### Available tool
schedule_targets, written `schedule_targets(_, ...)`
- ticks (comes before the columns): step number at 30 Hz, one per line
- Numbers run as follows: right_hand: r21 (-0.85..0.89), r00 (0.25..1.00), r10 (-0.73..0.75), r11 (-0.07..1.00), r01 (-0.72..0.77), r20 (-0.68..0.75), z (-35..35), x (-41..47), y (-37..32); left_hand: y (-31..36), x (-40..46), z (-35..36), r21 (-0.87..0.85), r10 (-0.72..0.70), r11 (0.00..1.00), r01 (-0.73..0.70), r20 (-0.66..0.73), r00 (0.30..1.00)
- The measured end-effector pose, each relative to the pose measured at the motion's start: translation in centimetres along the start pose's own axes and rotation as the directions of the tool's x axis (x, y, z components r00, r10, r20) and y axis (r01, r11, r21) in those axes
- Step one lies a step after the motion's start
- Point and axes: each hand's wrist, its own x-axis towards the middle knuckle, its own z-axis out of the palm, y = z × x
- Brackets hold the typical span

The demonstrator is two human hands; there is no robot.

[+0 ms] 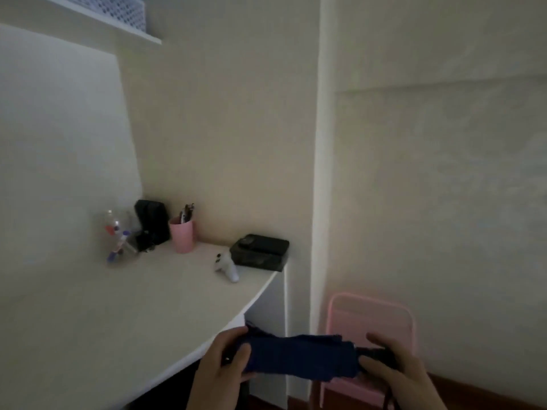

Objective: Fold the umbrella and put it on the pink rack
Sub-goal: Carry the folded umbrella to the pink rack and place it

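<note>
Dim room, soft blur — grainy (wide-angle bend)

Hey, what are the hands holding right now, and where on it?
Both grip the dark blue umbrella, held level above the pink rack: the left hand round the canopy's far end, the right hand round the black handle end.

Left hand point(228, 362) and right hand point(390, 365) each hold a curled grip, level.
</note>
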Motion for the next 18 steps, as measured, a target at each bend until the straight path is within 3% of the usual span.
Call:
schedule_targets(4, -0.176, 0.998, 0.035, 0.984, -0.042, -0.046, -7.8, 4.2, 4.0, -4.2, 5.4, 8.2, 0.313, -0.069, 0.948, -0.05, 0.36, 0.93)
schedule_targets(10, -0.349, 0.953, 0.01, 0.93, -0.12, -0.304, -15.4, 14.7, 10.7, -14.4, 16.1, 21.7, 0.408, -0.092, 0.911, -0.068, 0.36, 0.928)
schedule_targets(18, -0.508, 0.901, -0.034, 0.835, -0.212, -0.432, -21.0, 32.8, 18.4, -24.4, 30.7, 35.2, 0.486, -0.057, 0.85, -0.202, 0.466, 0.883)
